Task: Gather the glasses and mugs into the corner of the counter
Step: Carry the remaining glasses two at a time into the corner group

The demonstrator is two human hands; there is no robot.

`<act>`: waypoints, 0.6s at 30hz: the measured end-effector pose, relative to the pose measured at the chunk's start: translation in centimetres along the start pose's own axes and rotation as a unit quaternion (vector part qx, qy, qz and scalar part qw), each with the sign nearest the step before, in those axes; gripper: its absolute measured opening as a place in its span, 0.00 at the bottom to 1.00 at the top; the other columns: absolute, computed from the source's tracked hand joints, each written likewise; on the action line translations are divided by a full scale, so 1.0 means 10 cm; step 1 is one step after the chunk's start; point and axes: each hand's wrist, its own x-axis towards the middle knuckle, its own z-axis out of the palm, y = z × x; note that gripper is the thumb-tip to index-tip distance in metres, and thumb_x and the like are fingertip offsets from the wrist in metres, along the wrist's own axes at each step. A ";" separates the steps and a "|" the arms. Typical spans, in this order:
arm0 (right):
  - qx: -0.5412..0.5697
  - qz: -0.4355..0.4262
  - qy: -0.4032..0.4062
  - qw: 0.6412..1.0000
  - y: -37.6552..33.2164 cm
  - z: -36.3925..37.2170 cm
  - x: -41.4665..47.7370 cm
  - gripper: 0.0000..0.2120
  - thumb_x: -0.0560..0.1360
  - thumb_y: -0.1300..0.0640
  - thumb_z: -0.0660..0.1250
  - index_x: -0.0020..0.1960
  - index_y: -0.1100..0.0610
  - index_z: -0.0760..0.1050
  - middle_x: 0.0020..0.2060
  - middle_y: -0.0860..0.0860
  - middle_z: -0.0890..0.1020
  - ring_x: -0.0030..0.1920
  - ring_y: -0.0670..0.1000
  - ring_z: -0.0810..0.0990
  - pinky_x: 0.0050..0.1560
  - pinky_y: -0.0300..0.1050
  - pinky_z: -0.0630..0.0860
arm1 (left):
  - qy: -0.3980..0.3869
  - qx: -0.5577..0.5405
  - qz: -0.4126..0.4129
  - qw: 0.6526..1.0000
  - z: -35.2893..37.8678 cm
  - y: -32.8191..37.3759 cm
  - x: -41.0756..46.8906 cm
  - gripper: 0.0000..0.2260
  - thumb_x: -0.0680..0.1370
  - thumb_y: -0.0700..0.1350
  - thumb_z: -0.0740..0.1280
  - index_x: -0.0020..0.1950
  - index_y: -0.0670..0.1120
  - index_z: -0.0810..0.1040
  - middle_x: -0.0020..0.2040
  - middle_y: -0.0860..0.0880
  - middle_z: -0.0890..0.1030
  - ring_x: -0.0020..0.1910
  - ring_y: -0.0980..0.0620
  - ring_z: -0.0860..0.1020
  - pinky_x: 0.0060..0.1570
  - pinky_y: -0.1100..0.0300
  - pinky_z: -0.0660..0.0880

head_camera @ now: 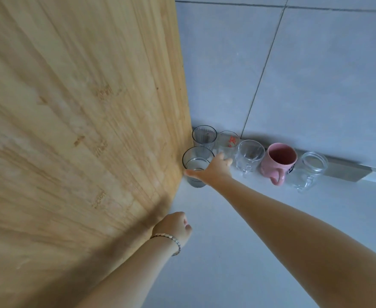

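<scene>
Now your right hand (pixel 213 168) wraps around the smoky grey tumbler glass (pixel 197 166), thumb on its near side and fingers on the far side, as it stands on the pale grey bench (pixel 227 241) right against the tall light wooden panel (pixel 82 130). Behind it in the corner stands a ribbed grey glass (pixel 204 138), then along the tiled wall (pixel 316 74) a clear glass with red print (pixel 228 142), a clear glass mug (pixel 249 155), a pink ceramic mug (pixel 278 162) and a clear jar mug with a handle (pixel 309 171). Your left hand (pixel 174 226), with a beaded bracelet (pixel 171 240) on the wrist, is loosely curled beside the panel and holds nothing.
</scene>
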 end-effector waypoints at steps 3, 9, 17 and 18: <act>0.120 0.061 -0.053 0.989 0.05 0.03 0.01 0.36 0.62 0.43 0.77 0.58 0.59 0.62 0.59 0.58 0.76 0.37 0.52 0.83 0.42 0.45 0.82 | -0.010 -0.006 0.005 1.000 -0.02 0.00 0.05 0.10 0.77 0.46 0.58 0.54 0.47 0.75 0.57 0.50 0.80 0.55 0.49 0.78 0.55 0.56 0.75; 0.163 0.042 -0.027 0.985 -0.08 0.19 0.09 0.36 0.66 0.45 0.75 0.63 0.62 0.62 0.42 0.51 0.73 0.47 0.51 0.80 0.28 0.40 0.70 | -0.012 -0.008 0.031 0.999 0.00 -0.03 0.09 0.03 0.77 0.46 0.58 0.46 0.50 0.70 0.47 0.54 0.74 0.45 0.53 0.73 0.53 0.57 0.75; 0.053 -0.050 -0.128 0.989 0.53 -0.28 -0.24 0.27 0.71 0.59 0.72 0.68 0.59 0.68 0.62 0.56 0.77 0.55 0.52 0.78 0.51 0.42 0.76 | -0.038 0.054 0.054 0.996 0.05 0.21 0.08 0.07 0.77 0.46 0.57 0.39 0.53 0.67 0.47 0.53 0.74 0.48 0.50 0.76 0.53 0.57 0.74; 0.010 -0.058 -0.126 0.990 0.68 -0.38 -0.31 0.23 0.72 0.58 0.70 0.66 0.58 0.71 0.61 0.55 0.78 0.54 0.52 0.79 0.50 0.42 0.76 | -0.045 0.068 0.063 0.995 0.08 0.30 0.07 0.09 0.77 0.46 0.57 0.37 0.54 0.65 0.47 0.53 0.74 0.47 0.51 0.74 0.51 0.58 0.73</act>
